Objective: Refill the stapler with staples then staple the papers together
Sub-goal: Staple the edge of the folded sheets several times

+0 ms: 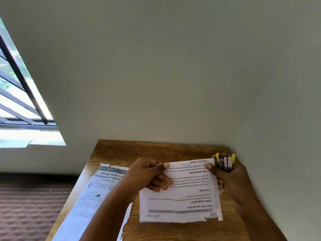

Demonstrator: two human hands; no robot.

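Yellow-trimmed metal stapler (225, 162) sits gripped in right hand (231, 178), both hands pinching white printed papers (182, 192), left hand (147, 174) opposite; stapling step, next needs corner fed between jaws.

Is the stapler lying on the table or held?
Held: the right hand grips the stapler beside the paper, above the table.

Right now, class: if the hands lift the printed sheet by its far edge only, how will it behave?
The printed sheet is thin, so it would likely droop, not stay flat. Its near edge looks torn, so a sharp tug may rip it further. It probably weighs little; the left hand and right hand pinch it easily.
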